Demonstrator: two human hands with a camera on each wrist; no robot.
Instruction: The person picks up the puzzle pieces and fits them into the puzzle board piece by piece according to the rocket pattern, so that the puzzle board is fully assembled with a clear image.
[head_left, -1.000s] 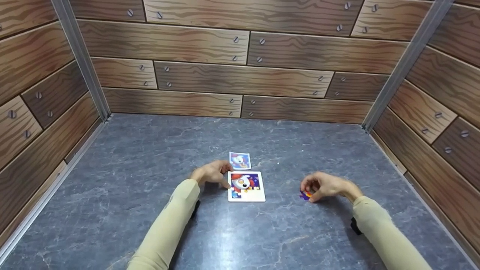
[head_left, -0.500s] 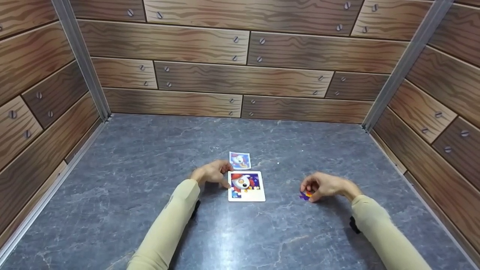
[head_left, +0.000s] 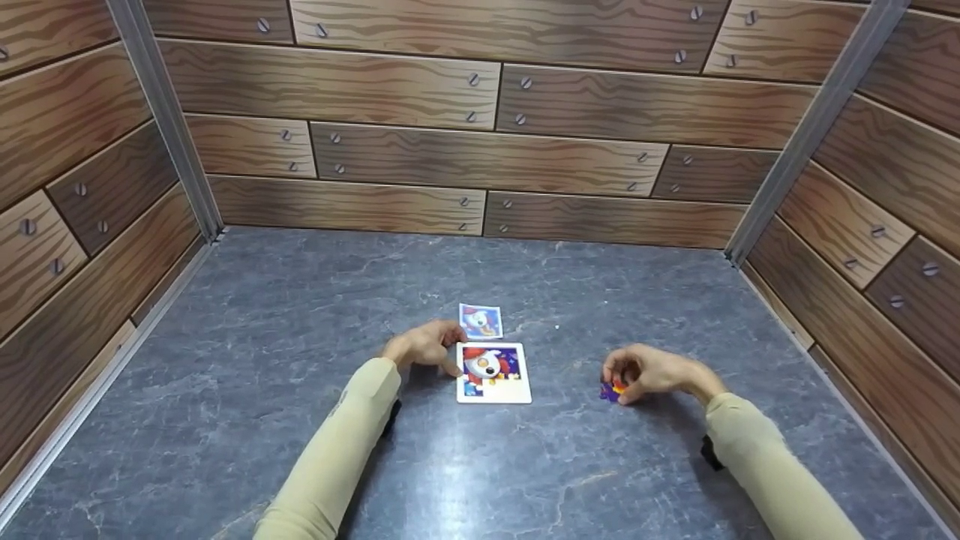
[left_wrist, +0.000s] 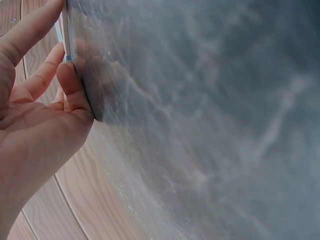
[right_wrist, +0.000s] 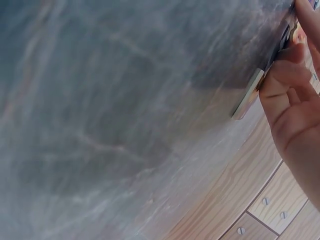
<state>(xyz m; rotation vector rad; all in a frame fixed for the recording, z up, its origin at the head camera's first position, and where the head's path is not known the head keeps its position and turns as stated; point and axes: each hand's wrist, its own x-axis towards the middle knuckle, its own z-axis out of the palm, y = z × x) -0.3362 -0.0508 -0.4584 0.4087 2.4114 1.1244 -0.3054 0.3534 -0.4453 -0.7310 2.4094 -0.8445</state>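
My left hand rests at the left side of a white-framed jigsaw puzzle, its fingertips by the far left corner and the thumb at the left edge. Red, white and dark blue pieces fill the puzzle's upper part and lower left; the lower right shows bare white. In the left wrist view the thumb touches the thin frame edge. Off to the right, my right hand bends over purple and orange puzzle pieces on the table, pinching at them with thumb and fingers. The fingers hide part of these pieces.
A small picture card with a similar rocket-like image lies just beyond the puzzle. The grey marbled table is enclosed by wood-patterned walls at the back and both sides.
My right fingers shift slightly on the purple and orange pieces, and more orange shows between them. My left hand and the puzzle stay in place.
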